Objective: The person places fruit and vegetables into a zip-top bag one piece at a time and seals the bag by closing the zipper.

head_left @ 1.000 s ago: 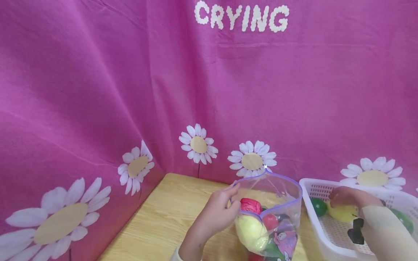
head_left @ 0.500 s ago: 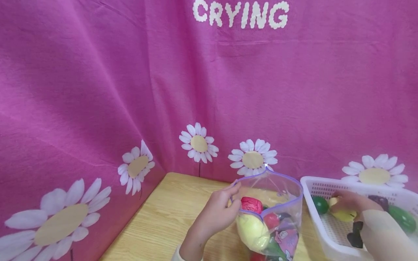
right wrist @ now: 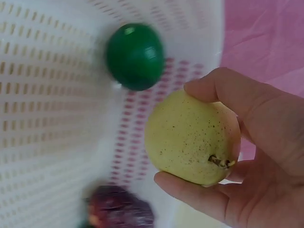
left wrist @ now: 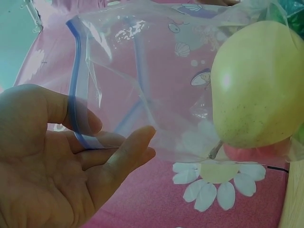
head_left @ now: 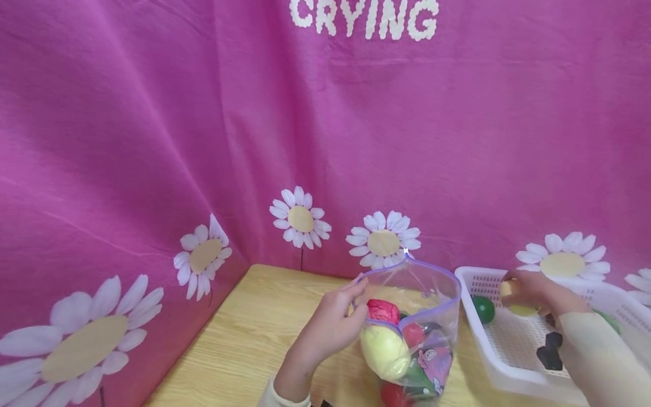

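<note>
My left hand [head_left: 333, 316] pinches the purple-edged zip rim of a clear plastic bag [head_left: 458, 291], holding its mouth apart. Inside the bag are a large pale-yellow fruit [left wrist: 256, 85], a crinkled pink-red piece [head_left: 382, 311], a red round piece [head_left: 394, 394] and some green ones, partly hidden by the printed film. My right hand [head_left: 534, 294] grips a speckled yellow-green pear [right wrist: 185, 137] between thumb and fingers, its short stem showing in the right wrist view. The pear is raised within the white basket [head_left: 488, 345], off its floor.
In the basket lie a green round fruit [head_left: 483, 309], a black lumpy piece [head_left: 550, 353], a dark purple wrinkled piece [right wrist: 118, 209] and a green piece [head_left: 607, 320] partly behind the sleeve. A pink flowered cloth [head_left: 254, 141] hangs behind the wooden table [head_left: 274, 305].
My right hand has closed around the pear and lifted it a little from the basket's floor. The left hand keeps holding the bag rim. The head view has shifted slightly.
</note>
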Demonstrator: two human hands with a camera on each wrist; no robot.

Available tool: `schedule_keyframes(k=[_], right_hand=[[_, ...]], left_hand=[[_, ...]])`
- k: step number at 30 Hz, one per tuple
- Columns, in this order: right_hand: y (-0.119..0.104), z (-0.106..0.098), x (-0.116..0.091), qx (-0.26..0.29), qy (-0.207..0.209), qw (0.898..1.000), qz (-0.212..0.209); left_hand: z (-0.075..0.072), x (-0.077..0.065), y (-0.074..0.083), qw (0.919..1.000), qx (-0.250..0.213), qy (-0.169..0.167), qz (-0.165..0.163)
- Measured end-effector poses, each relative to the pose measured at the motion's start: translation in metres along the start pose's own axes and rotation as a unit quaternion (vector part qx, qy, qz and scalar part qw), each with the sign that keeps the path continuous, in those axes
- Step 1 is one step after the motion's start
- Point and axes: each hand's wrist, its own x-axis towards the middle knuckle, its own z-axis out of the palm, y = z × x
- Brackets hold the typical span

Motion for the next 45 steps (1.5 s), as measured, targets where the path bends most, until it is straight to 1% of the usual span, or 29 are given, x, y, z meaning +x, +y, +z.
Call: schedule_keyframes(k=[2, 4, 6, 8, 11, 14, 17, 19, 21, 24, 26, 27, 31, 34, 40, 43, 45], right_hand=[[-0.009, -0.004, -0.003, -0.049, 0.043, 0.996, -0.057], [-0.02, -0.006, -0.006, -0.098, 0.096, 0.984, -0.113], [-0.034, -0.006, -0.011, -0.119, 0.139, 0.972, -0.149], [-0.049, -0.007, -0.017, -0.124, 0.17, 0.963, -0.171], [-0.074, -0.009, -0.03, -0.114, 0.192, 0.958, -0.179], [-0.097, -0.011, -0.044, -0.105, 0.204, 0.956, -0.18], [-0.116, -0.012, -0.056, -0.094, 0.217, 0.954, -0.183], [-0.127, -0.013, -0.063, -0.088, 0.233, 0.95, -0.187], [-0.137, -0.014, -0.07, -0.087, 0.256, 0.943, -0.192], [-0.15, -0.014, -0.08, -0.084, 0.294, 0.929, -0.211], [-0.159, -0.014, -0.085, -0.073, 0.312, 0.92, -0.225], [-0.164, -0.014, -0.089, -0.064, 0.318, 0.917, -0.232], [-0.182, -0.013, -0.1, -0.021, 0.325, 0.911, -0.253], [-0.194, -0.01, -0.106, -0.003, 0.32, 0.909, -0.267], [-0.21, -0.001, -0.113, 0.008, 0.291, 0.909, -0.298], [-0.216, 0.006, -0.111, 0.012, 0.272, 0.907, -0.32], [-0.219, 0.011, -0.109, 0.016, 0.256, 0.909, -0.329]], left_hand=[[0.0, 0.0, 0.0, 1.0, 0.001, -0.003, 0.001], [0.0, 0.0, 0.0, 1.0, 0.003, -0.004, 0.0], [0.0, 0.0, 0.001, 1.0, 0.005, -0.005, -0.001], [0.0, 0.0, 0.001, 0.9999, 0.009, -0.005, 0.001], [0.001, 0.0, 0.002, 0.9999, 0.014, -0.005, 0.005], [0.003, 0.001, 0.004, 0.9999, 0.015, -0.005, 0.006], [0.005, 0.001, 0.004, 0.9999, 0.014, -0.005, 0.002], [0.005, 0.001, 0.004, 0.9999, 0.015, -0.005, 0.001], [0.006, 0.001, 0.004, 0.9998, 0.016, -0.005, 0.002], [0.006, 0.001, 0.004, 0.9998, 0.019, -0.006, 0.002], [0.007, 0.001, 0.005, 0.9998, 0.017, -0.008, 0.0], [0.007, 0.001, 0.005, 0.9998, 0.017, -0.009, -0.001], [0.007, 0.0, 0.006, 0.9998, 0.015, -0.011, 0.0], [0.007, 0.001, 0.006, 0.9998, 0.016, -0.008, 0.005], [0.008, 0.002, 0.007, 0.9998, 0.013, -0.011, 0.007], [0.008, 0.001, 0.007, 0.9998, 0.014, -0.012, 0.003], [0.008, 0.001, 0.007, 0.9998, 0.013, -0.012, 0.004]])
